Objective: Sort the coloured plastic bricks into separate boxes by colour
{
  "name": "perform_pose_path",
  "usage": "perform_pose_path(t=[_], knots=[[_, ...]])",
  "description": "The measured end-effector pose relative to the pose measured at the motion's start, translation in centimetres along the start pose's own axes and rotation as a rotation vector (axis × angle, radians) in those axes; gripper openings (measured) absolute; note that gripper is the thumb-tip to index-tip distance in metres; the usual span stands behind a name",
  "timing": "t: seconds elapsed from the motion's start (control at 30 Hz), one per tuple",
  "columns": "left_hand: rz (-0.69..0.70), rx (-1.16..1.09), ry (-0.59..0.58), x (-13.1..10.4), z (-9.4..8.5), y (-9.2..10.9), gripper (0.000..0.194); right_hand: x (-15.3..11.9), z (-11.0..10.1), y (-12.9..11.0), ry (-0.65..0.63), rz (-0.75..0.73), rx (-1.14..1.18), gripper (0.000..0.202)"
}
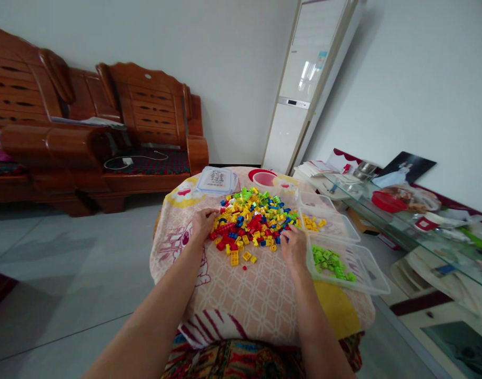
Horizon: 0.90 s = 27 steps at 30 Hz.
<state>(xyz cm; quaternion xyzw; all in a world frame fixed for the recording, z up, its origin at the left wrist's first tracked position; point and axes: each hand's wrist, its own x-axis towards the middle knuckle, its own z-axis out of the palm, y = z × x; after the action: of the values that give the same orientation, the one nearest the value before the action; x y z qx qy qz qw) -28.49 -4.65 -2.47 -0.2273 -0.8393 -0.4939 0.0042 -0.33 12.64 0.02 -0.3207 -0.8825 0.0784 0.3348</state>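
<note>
A heap of small toy building bricks [251,221] in yellow, red, blue, green and white lies on the cloth-covered round table [249,305]. At the heap's left edge is my left hand [202,223], its fingers drawn together against the bricks; anything between them is too small to make out. My right hand [294,248] is at the right edge, fingers curled and pinched close to blue and yellow bricks. What it grips is hidden. Just right of it, a clear plastic box [369,271] holds green bricks [331,263]. Behind that, another clear box [345,227] contains yellow bricks [312,223].
A lidded container [215,180] and a pink bowl [263,179] stand at the table's far side. To the right is a cluttered glass shelf [387,218] with a red bowl [388,201]. A wooden sofa [146,113] stands at the back left.
</note>
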Motion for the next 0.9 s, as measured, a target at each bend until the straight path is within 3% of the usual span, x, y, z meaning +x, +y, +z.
perform_pose_path(t=[0.2, 0.47, 0.57, 0.7, 0.9], knots=[[0.018, -0.014, 0.003, 0.0, 0.1, -0.2, 0.035, -1.3, 2.1, -1.0, -0.097, 0.029, -0.065, 0.031], [0.022, 0.0, -0.006, -0.2, -0.2, 0.3, 0.034, -1.4, 2.3, -0.4, -0.11, -0.021, -0.029, 0.025], [0.012, 0.018, 0.003, -0.3, -0.3, 0.7, 0.033, -0.8, 1.6, -0.3, -0.052, -0.024, -0.01, 0.016], [0.019, 0.013, 0.002, -0.5, -0.5, 1.1, 0.032, 0.8, -0.3, 0.5, 0.068, -0.003, -0.041, 0.019], [0.013, 0.015, 0.0, -0.6, -0.6, 1.2, 0.032, 4.2, -3.5, 2.8, 0.034, 0.239, -0.242, 0.024]])
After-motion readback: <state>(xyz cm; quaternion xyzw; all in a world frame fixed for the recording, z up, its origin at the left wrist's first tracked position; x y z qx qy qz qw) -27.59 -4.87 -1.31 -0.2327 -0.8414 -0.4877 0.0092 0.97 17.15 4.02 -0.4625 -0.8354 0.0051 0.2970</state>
